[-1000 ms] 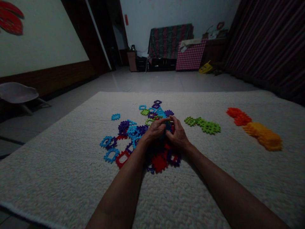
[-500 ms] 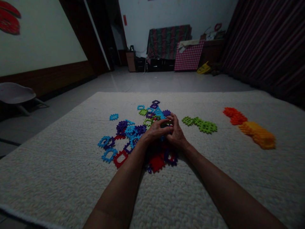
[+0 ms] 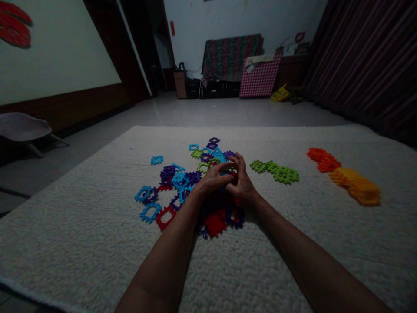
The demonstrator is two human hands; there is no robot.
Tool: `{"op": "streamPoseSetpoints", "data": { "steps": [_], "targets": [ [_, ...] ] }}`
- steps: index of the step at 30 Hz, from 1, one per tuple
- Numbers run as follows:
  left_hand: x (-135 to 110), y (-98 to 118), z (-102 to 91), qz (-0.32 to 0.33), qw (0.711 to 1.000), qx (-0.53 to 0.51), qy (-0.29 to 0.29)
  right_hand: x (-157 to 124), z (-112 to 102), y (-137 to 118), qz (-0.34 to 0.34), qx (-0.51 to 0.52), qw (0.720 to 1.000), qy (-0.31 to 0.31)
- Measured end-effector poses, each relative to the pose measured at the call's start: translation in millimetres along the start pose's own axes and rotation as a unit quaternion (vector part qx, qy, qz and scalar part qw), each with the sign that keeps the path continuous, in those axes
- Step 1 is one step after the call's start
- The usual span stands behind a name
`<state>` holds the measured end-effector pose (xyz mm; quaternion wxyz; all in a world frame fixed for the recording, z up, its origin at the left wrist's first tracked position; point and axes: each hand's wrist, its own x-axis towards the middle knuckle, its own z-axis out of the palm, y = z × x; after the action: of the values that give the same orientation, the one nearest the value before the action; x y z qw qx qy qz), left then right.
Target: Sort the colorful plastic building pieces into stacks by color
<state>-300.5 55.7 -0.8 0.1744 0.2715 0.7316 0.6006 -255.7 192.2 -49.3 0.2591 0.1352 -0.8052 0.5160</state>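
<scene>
My left hand (image 3: 214, 177) and my right hand (image 3: 242, 182) meet over a pile of toothed plastic building pieces. Both have their fingers curled inward, closed around something mostly hidden between them. A bit of a red piece (image 3: 234, 175) shows between my left thumb and my right hand. Around them lie light blue pieces (image 3: 150, 212), purple pieces (image 3: 167, 173) and red square frames (image 3: 166, 218). A solid red piece (image 3: 215, 224) and a purple frame (image 3: 235, 216) sit under my wrists, on the near side.
Right of the pile, green pieces (image 3: 282, 174) lie in an overlapping row. Farther right are orange-red pieces (image 3: 324, 159) and yellow-orange pieces (image 3: 356, 187). Everything rests on a pale textured mat (image 3: 97, 234). A plastic chair (image 3: 24, 127) stands at the left on the tiled floor.
The right hand's fingers have shifted slightly, and more of a red piece shows between the hands. The whole view has moved a little; the loose pieces stay put.
</scene>
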Motion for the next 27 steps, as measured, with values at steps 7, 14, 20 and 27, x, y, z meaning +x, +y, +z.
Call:
{"op": "streamPoseSetpoints", "data": {
  "steps": [7, 14, 20, 27],
  "targets": [
    [2.4, -2.9, -3.8, 0.01, 1.0, 0.011, 0.016, 4.5, -5.9, -3.1, 0.032, 0.067, 0.997, -0.014],
    [5.4, -6.4, -19.4, -0.026, 0.996, -0.031, 0.076, 8.7, -9.2, 0.1, 0.085, 0.114, 0.989, 0.031],
    [-2.0, -3.6, -66.5, -0.012, 0.978, -0.004, 0.207, 8.4, -10.8, 8.7, 0.13, 0.079, 0.988, 0.035],
    [-4.8, -23.9, -105.8, -0.106, 0.916, 0.166, 0.35, -0.2, -5.1, 8.3, 0.101, 0.038, 0.993, -0.045]
  ]
}}
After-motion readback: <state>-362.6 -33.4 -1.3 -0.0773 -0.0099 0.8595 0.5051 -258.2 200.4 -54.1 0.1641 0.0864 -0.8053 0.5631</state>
